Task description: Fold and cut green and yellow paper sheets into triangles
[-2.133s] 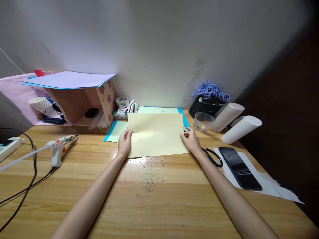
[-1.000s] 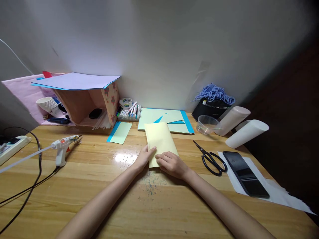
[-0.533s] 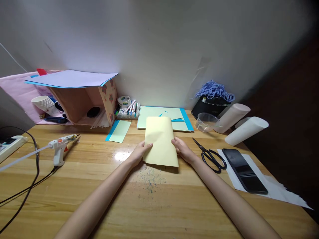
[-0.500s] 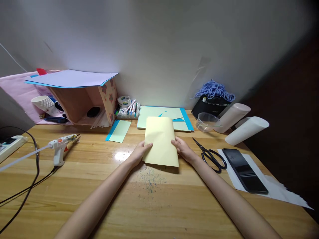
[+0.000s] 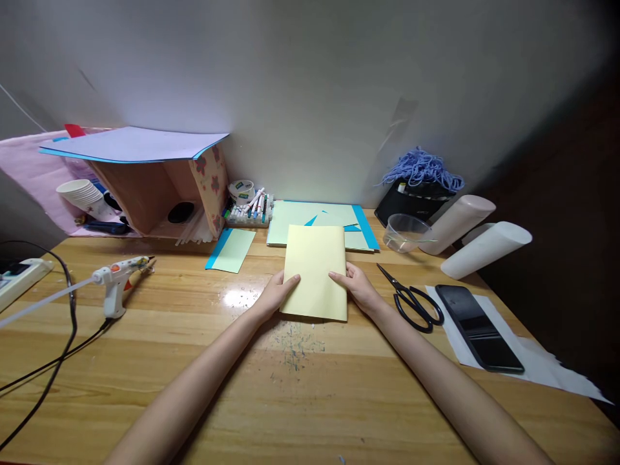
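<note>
Farthest to the left of the left hand, a power strip [image 5: 22, 281] is seen at the edge of the view. Beyond it and farther from the hands, stacked cups [image 5: 81, 195] are tilted on their side. A glue gun [image 5: 114, 294] is stood on the table [image 5: 271, 413], well left of the left hand. Behind the gun, a box [image 5: 210, 187] is topped by a purple sheet [image 5: 140, 143], with clear sticks [image 5: 194, 227] laid at its front. Just beyond the left hand, a green card [image 5: 237, 250] is placed, backed by a tape roll [image 5: 241, 192] and markers [image 5: 252, 212]. The yellow sheet [image 5: 314, 278] is held between the hands: its left edge is gripped by the left hand [image 5: 274, 294] and its right edge by the right hand [image 5: 361, 287], thumbs on top, the hands kept apart. Green sheets [image 5: 287, 223] are stacked beyond it, partly covered. Farther out on the right hand's side, a bowl [image 5: 405, 236] and a yarn-topped pouch [image 5: 408, 205] are placed. Scissors [image 5: 411, 302] are laid just right of the right hand, and past them a phone [image 5: 479, 329] is rested on white paper [image 5: 547, 365].
</note>
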### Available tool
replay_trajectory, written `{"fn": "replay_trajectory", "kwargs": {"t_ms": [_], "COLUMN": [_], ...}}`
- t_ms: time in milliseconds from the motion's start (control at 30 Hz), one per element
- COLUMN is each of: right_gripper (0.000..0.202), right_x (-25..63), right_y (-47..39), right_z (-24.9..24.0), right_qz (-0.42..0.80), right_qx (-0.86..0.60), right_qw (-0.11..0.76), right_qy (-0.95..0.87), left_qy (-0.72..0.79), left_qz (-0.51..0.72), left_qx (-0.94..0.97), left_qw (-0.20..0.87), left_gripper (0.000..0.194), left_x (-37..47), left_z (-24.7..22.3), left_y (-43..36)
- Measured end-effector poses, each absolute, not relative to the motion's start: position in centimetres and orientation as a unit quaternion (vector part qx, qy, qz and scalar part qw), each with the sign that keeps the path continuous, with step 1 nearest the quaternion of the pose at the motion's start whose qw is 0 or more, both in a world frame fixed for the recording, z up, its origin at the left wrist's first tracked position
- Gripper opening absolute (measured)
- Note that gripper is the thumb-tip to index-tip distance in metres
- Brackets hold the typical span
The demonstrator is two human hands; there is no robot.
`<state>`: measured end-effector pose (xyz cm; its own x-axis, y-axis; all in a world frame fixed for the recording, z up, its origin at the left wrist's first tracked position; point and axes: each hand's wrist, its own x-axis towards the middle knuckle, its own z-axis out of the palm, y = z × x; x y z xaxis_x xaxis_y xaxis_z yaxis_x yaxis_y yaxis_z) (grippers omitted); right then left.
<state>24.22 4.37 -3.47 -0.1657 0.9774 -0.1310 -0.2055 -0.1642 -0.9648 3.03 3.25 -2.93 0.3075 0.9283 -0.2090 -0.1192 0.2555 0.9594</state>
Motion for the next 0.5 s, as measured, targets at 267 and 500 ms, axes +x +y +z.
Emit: {"fn": "replay_trajectory", "kwargs": {"t_ms": [267,500], "right_gripper": [0.047,0.046], "right_x": [24.13,24.16], "right_y": [4.66,4.61], "right_z": [-3.96,-3.85], "right_qz": [0.61,0.619], "right_qx": [-0.464,-0.459], "right_qw": [0.48,0.477], "right_qy": [-0.426,-0.422], "left_qy": [0.417,0.419], "left_qz": [0.386,0.385], "left_qx": [0.459,0.456], "left_qw": [0.683,0.685], "left_gripper": [0.045,0.045], "left_x": [2.83,2.81], "left_z": [-3.09,-3.14], "left_y": [3.42,3.42]}}
